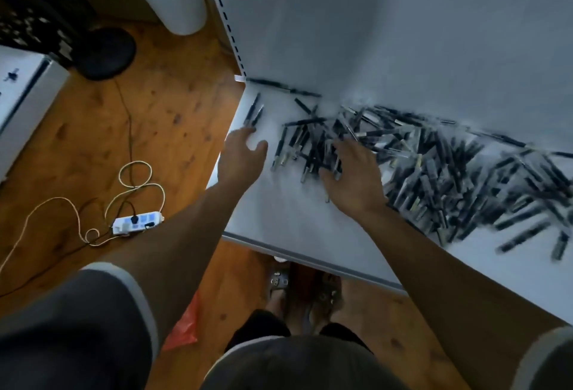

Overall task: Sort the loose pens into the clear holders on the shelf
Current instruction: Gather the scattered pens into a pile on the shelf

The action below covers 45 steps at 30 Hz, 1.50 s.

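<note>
The pens (434,166) lie heaped right of centre on the shelf (294,213). Your right hand (353,178) rests spread on the heap's left end, grip wide and empty. Your left hand (242,154) hovers open near two stray pens (252,113). Gather a few, aligned, not a tangle.

Shelf (294,219) smooth matt white; floor (161,101) knotty glossy wood; pens (449,172) dark plastic.

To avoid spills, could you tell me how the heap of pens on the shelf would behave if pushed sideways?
The pens look slim and stiff, so they would probably roll and scatter on the smooth shelf. They lie crisscrossed, so some may snag and drag neighbours. Those near the front edge could roll off.
</note>
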{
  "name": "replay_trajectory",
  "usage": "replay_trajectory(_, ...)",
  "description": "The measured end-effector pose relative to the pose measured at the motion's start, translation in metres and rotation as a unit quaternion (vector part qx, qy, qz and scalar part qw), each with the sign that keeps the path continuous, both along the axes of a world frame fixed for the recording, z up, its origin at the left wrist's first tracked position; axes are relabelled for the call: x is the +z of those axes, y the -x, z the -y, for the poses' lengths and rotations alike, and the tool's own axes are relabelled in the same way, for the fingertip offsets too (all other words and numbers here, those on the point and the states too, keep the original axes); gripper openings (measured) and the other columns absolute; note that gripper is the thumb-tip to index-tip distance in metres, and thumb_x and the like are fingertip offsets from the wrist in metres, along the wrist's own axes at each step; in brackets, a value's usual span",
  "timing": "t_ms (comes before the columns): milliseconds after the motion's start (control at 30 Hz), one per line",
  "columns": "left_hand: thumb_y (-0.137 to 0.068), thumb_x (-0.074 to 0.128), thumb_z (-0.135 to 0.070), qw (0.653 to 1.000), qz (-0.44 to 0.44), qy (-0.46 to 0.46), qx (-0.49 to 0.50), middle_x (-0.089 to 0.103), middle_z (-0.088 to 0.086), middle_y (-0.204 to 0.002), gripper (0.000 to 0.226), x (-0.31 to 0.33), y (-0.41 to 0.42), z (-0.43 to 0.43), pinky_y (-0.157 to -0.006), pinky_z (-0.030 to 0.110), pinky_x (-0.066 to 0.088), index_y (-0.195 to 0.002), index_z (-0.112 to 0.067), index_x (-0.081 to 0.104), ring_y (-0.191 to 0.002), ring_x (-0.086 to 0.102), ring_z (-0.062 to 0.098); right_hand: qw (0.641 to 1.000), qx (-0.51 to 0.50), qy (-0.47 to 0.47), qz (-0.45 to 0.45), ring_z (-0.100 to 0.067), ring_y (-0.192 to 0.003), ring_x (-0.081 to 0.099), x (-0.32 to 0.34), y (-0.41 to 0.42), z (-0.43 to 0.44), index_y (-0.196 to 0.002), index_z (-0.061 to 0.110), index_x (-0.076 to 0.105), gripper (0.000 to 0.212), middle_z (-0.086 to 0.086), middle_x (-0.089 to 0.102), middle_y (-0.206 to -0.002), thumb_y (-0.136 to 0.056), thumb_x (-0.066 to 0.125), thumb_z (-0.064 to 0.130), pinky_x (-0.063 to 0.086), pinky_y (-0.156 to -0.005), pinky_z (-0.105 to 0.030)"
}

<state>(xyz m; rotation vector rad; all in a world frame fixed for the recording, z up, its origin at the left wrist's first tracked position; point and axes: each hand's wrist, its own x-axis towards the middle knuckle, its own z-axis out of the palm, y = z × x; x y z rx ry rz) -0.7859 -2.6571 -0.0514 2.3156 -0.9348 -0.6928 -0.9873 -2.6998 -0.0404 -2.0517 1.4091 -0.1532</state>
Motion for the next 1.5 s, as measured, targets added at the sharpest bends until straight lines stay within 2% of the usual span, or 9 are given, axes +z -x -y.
replay_trajectory(267,-0.092,0.053,-0.027,0.997,0.028,-0.019,-0.071,0.043,0.009,-0.139,0.052,-0.043,-0.048,0.073,-0.111,0.04,0.033,-0.14,-0.011,0.041,-0.131,0.039,0.027,0.995,0.044,0.069,-0.048,-0.026,-0.148,0.013,-0.01,-0.052,0.046,-0.151,0.017,0.029,0.06,-0.006,0.021,-0.16,-0.098,0.048,0.035,0.009,-0.121,-0.042)
replay_trajectory(433,-0.1,0.046,-0.028,0.995,0.021,0.002,-0.099,0.016,0.004,-0.161,0.061,-0.064,-0.021,0.06,-0.121,0.034,0.006,-0.153,-0.013,0.021,-0.149,0.005,0.019,0.988,0.089,0.118,-0.048,-0.025,-0.144,0.027,-0.015,-0.107,0.08,-0.144,0.009,0.042,0.053,-0.01,0.036,-0.154,-0.094,0.05,0.022,0.012,-0.118,-0.035)
replay_trajectory(633,-0.099,0.047,-0.024,0.988,-0.096,0.093,-0.075,0.043,0.0,-0.149,0.046,-0.059,-0.019,0.059,-0.115,0.039,0.031,-0.145,-0.019,0.04,-0.138,0.037,0.018,0.978,0.153,0.071,-0.121,-0.028,-0.134,0.037,-0.026,-0.161,0.122,-0.145,0.011,0.036,0.053,-0.01,0.044,-0.146,-0.094,0.045,0.022,0.027,-0.111,-0.037)
replay_trajectory(733,-0.094,0.053,-0.015,0.991,-0.004,0.107,-0.079,0.037,0.0,-0.152,0.053,-0.055,-0.047,0.07,-0.115,0.028,0.025,-0.145,-0.015,0.039,-0.141,0.031,0.016,0.968,0.169,0.072,-0.169,-0.031,-0.128,0.039,-0.034,-0.161,0.128,-0.141,0.011,0.039,0.052,-0.011,0.045,-0.142,-0.092,0.049,0.024,0.031,-0.103,-0.039)
replay_trajectory(833,-0.093,0.055,-0.017,0.975,0.125,0.062,-0.171,0.031,0.006,-0.154,0.057,-0.055,-0.072,0.094,-0.118,0.035,0.022,-0.146,-0.011,0.037,-0.144,0.023,0.023,0.96,0.172,0.102,-0.198,-0.032,-0.127,0.039,-0.041,-0.146,0.129,-0.139,0.012,0.046,0.049,-0.012,0.043,-0.141,-0.093,0.052,0.026,0.032,-0.101,-0.038)
replay_trajectory(1100,-0.095,0.047,-0.03,0.923,0.258,0.013,-0.285,0.056,0.009,-0.127,0.04,-0.059,-0.074,0.101,-0.096,0.035,0.038,-0.13,-0.015,0.058,-0.115,0.048,0.028,0.972,0.162,0.086,-0.15,-0.032,-0.129,0.039,-0.042,-0.124,0.127,-0.132,0.015,0.056,0.037,-0.01,0.045,-0.142,-0.095,0.05,0.02,0.033,-0.102,-0.039)
replay_trajectory(1300,-0.097,0.048,-0.035,0.958,0.153,0.03,-0.242,0.059,0.007,-0.117,0.038,-0.059,-0.032,0.059,-0.082,0.028,0.033,-0.129,-0.018,0.059,-0.101,0.049,0.025,0.983,0.122,0.101,-0.096,-0.03,-0.128,0.042,-0.023,-0.097,0.105,-0.135,0.015,0.055,0.042,-0.008,0.053,-0.137,-0.093,0.049,0.019,0.03,-0.107,-0.038)
replay_trajectory(1433,-0.096,0.048,-0.043,0.975,0.079,0.035,-0.203,0.05,0.007,-0.135,0.051,-0.061,-0.007,0.045,-0.1,0.035,0.037,-0.14,-0.018,0.046,-0.119,0.042,0.025,0.972,0.033,0.232,-0.019,-0.037,-0.125,0.05,-0.008,-0.056,0.078,-0.12,0.007,0.066,0.036,-0.013,0.062,-0.127,-0.087,0.061,0.019,0.036,-0.106,-0.052)
replay_trajectory(1500,-0.096,0.048,-0.048,0.976,0.062,0.043,-0.202,0.031,0.004,-0.153,0.062,-0.064,-0.002,0.042,-0.113,0.033,0.022,-0.149,-0.021,0.031,-0.138,0.026,0.022,0.973,-0.009,0.224,-0.045,-0.04,-0.135,0.04,-0.011,-0.03,0.063,-0.13,0.008,0.061,0.046,-0.016,0.053,-0.139,-0.089,0.061,0.03,0.029,-0.11,-0.059)
